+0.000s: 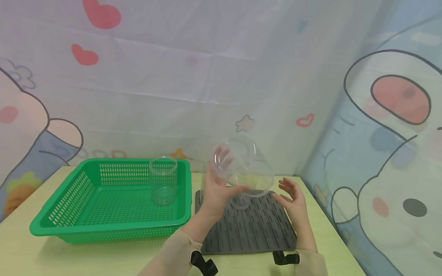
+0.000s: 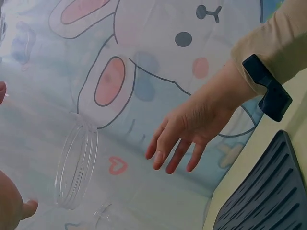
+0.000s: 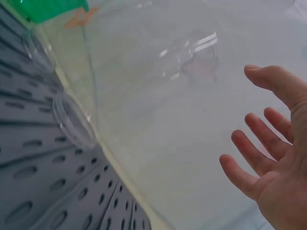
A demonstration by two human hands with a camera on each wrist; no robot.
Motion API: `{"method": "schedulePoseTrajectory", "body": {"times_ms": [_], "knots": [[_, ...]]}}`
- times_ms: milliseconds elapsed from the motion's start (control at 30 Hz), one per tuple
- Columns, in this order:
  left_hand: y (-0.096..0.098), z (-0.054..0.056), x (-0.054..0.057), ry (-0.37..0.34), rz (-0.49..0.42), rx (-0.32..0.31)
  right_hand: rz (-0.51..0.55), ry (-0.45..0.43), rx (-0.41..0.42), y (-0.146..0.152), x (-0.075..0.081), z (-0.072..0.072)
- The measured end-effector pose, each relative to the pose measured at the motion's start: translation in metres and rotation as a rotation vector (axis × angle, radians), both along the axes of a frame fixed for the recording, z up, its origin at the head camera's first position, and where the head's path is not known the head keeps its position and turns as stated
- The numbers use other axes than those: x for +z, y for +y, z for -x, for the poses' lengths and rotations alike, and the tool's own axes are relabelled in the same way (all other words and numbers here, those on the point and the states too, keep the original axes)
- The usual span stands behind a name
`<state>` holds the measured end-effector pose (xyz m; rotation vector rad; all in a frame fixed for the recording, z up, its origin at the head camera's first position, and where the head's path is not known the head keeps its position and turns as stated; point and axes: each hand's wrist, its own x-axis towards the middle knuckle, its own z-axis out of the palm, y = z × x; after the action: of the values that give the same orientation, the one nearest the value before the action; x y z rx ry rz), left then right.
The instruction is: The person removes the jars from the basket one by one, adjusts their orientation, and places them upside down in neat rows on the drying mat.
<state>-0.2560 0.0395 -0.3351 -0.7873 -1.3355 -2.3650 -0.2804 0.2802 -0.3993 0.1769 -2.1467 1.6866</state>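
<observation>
My left hand grips a clear jar, which tilts above the grey ridged mat. In the left wrist view, the ringed rim of this jar shows beside my thumb. Apart from the jar, to its lower right, my right hand has its fingers spread and holds nothing. A clear jar stands on the mat below the held one. Another clear jar on the mat shows in the right wrist view, mostly hidden behind my left hand in the head view.
On the left of the pale yellow table sits a green slotted basket. One clear jar stands upright at its right end. A printed cloth hangs behind the table and along the right side.
</observation>
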Motion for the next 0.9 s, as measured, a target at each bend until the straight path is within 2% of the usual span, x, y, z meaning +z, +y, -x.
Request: {"method": "schedulePoseTrajectory", "body": {"times_ms": [233,467,667,900], "knots": [[0.013,0.003,-0.006,0.023,0.104,0.045,-0.042,-0.149,-0.038,0.023,-0.025,0.005],[0.032,0.009,-0.007,0.061,0.235,0.094,-0.112,-0.284,-0.004,0.042,-0.053,0.009],[0.050,0.010,-0.007,0.035,0.327,0.102,-0.086,-0.318,0.005,0.049,-0.066,0.010],[0.077,0.020,-0.010,0.024,0.452,0.194,-0.065,-0.317,-0.012,0.051,-0.074,0.011]]}}
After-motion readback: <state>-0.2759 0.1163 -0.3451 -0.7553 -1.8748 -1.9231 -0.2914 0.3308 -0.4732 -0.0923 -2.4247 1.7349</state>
